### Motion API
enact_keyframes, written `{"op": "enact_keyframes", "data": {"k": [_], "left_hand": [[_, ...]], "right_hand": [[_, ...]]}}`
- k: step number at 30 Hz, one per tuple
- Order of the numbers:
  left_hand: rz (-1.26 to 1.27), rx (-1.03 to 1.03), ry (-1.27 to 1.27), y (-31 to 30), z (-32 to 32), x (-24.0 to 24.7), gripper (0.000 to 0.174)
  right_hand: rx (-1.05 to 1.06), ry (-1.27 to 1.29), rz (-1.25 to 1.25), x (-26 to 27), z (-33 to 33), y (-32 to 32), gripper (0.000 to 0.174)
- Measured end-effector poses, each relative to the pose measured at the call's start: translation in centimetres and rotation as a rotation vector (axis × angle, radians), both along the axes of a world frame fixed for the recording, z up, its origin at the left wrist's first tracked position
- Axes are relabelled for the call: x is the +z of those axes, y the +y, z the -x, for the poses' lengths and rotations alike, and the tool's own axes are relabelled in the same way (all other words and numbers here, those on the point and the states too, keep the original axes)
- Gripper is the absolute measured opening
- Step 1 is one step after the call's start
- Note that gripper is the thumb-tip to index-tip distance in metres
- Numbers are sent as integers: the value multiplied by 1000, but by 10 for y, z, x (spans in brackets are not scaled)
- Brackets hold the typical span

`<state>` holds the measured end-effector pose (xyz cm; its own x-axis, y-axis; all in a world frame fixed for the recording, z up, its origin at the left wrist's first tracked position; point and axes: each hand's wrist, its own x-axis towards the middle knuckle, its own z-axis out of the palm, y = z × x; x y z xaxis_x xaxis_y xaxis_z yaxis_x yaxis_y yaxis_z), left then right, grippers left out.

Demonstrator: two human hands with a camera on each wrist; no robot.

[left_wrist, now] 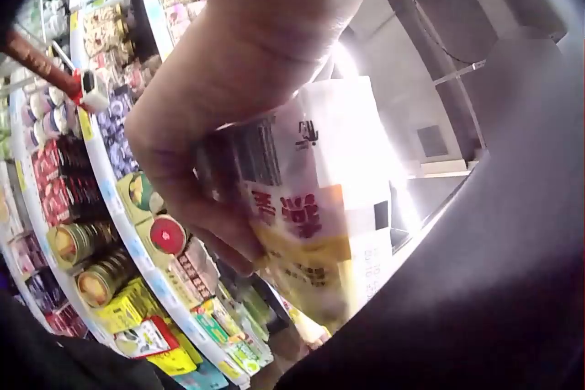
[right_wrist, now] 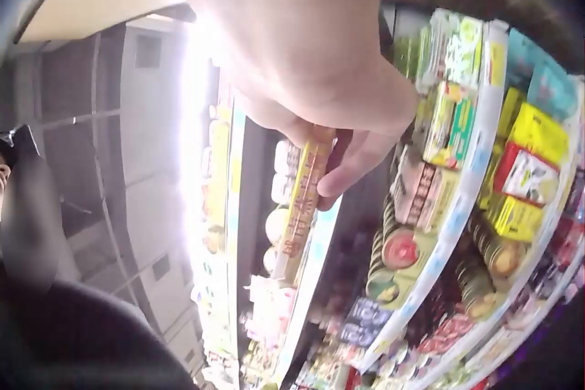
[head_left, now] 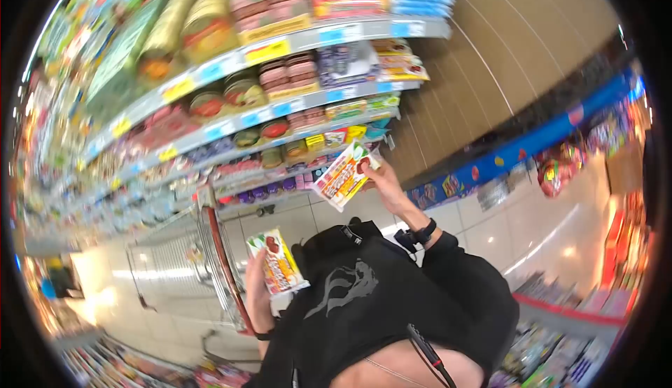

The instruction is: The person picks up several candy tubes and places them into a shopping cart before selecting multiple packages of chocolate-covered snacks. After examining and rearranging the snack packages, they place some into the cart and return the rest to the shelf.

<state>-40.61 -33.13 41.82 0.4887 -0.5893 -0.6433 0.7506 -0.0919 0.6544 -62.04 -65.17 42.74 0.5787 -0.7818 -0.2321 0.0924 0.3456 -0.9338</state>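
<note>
In the head view my left hand holds a white-and-yellow food packet with red fruit printed on it, low in front of the body. The left wrist view shows the back of this packet, with print and a barcode, and the left fingers curled round its edge. My right hand pinches a similar packet by its right-hand side, farther forward and close to the shelf end. Seen edge-on in the right wrist view, that packet sits between thumb and fingers.
Shelves packed with tins, boxes and packets curve along the front and left. A shopping cart with a red handle stands at the left. Ahead on the right is a brown panel with a blue strip below. More goods line the lower right.
</note>
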Motion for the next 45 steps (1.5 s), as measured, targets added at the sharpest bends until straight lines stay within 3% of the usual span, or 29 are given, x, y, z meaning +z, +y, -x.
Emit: {"op": "enact_keyframes", "data": {"k": [1,6,11,15,17,19,25,27,28,29,35,41,43,44,45], "left_hand": [[-33,-27,13,-11,-1,-12,31],[-43,-142,-6,-92,35,24,33],[-17,-273,-49,-142,48,39,31],[-61,-311,-55,-164,52,48,28],[-37,-275,-55,-166,49,39,25],[-48,-273,-76,-166,47,43,26],[-41,-157,-141,-153,47,48,28],[-41,-77,-158,-141,48,47,29],[-45,-76,-143,-134,44,41,31],[-46,-55,-143,-131,44,38,31],[-70,-93,-139,-141,52,43,34],[-83,-208,-150,-166,56,52,35],[-70,-241,-137,-175,55,51,33],[-3,-229,-136,-180,57,50,32],[65,-215,-134,-186,60,49,32]], "right_hand": [[-58,-31,-13,-4,15,-11,36],[-385,-45,5,-11,79,-70,36],[-571,-211,161,38,94,-144,32],[-547,-153,208,64,77,-224,37],[-461,-45,311,49,62,-277,43],[-369,70,297,73,45,-297,48],[-147,-29,176,49,12,-363,53],[-186,383,763,19,9,-393,53],[-96,642,833,46,17,-383,68],[-21,692,878,56,23,-382,73],[-59,649,1041,42,13,-384,65],[-169,679,1102,50,11,-356,55],[-397,727,1321,48,12,-340,44],[-397,728,1321,48,15,-328,44],[-511,581,1371,51,18,-310,38]]}}
